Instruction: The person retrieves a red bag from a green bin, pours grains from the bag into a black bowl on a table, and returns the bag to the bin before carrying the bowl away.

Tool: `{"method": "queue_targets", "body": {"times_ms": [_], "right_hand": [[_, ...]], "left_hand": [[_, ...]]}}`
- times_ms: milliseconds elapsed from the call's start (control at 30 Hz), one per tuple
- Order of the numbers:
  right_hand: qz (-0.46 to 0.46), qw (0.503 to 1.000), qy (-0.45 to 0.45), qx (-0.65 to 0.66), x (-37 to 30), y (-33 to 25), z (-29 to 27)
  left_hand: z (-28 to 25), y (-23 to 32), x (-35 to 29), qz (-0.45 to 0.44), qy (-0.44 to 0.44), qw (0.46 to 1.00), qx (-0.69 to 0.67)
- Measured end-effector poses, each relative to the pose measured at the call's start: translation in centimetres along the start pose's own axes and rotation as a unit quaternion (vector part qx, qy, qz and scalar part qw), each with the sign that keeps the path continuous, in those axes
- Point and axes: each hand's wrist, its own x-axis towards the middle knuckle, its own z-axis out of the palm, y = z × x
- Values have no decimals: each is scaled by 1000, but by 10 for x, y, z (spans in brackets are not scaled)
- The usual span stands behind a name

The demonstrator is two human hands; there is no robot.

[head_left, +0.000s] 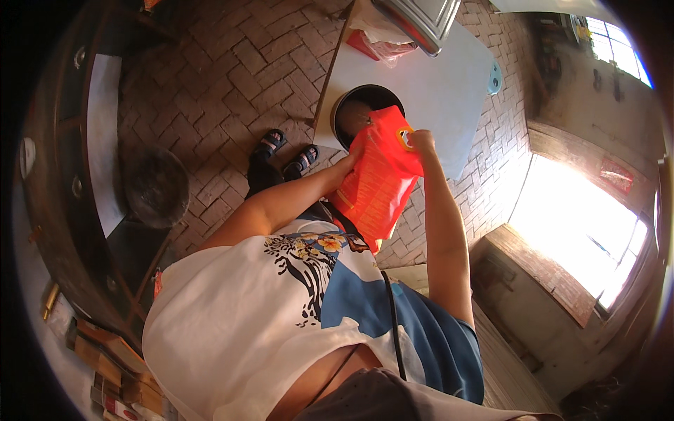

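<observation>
A large red plastic bag (382, 172) with a yellow-rimmed handle hole is tilted over the near edge of a dark round pot (344, 112). My right hand (422, 140) is closed on the bag beside the handle hole. Along the bag's left side lies my left hand (356, 153), gripping its edge, with most of the fingers behind the bag. The pot rests on a pale table (446, 98). Some brownish content shows inside it, too dim to name. The bag's upper end hides part of the pot's rim.
Farther back on the table are a metal tray (421, 21) and a red container (365, 45) with clear plastic. A light-blue object (495, 77) sits at the table's right edge. On the brick floor (217, 91) to the left stands a dark round basin (156, 186), near a dark cabinet (67, 140).
</observation>
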Motion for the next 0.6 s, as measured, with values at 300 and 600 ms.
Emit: {"method": "queue_targets", "body": {"times_ms": [300, 600], "right_hand": [[-48, 996, 65, -28, -47, -43, 0], [-3, 1000, 13, 22, -6, -27, -19]], "left_hand": [[29, 16, -18, 30, -48, 998, -28], [11, 18, -19, 8, -43, 999, -2]]}}
